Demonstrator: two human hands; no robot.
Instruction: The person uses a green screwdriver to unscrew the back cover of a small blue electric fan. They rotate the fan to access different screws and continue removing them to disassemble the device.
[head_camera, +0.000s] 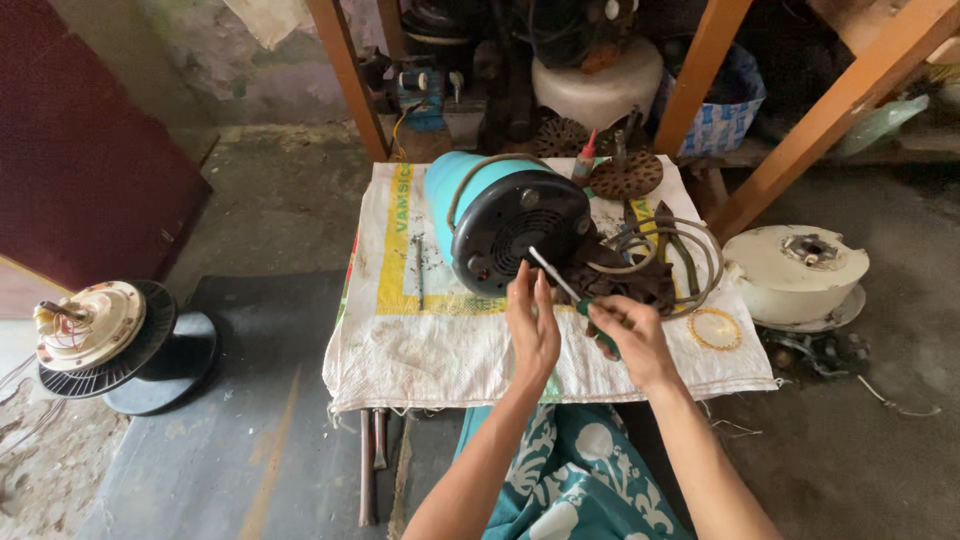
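Nearest the camera, teal cloth with a white leaf print (575, 480) covers the person's lap, and both forearms rise from it toward a low bench. The right hand (632, 338) is curled shut around the green handle of a screwdriver (570, 290), whose thin metal shaft slants up and to the left from the fist, its tip lying over the lower rim of the motor. The left hand (532, 322) stands just left of the right one, palm turned inward, fingers straight and held together, pointing up; its fingertips sit beside the shaft, but whether they touch it cannot be told. Under both hands lies a stained white sack (420, 340) with a yellow stripe, spread as a cover. Just beyond the fingertips rests the motor (505, 225), a fat teal drum lying on its side with a round black vented end cap facing the hands and a grey cable looped over its top. Right of it, beyond the right hand, sits a tangle of dark parts and coiled hose (665, 255). Farther right on the floor is a white round housing (795, 275); far left, a fan rotor (95, 330) on a black stand.
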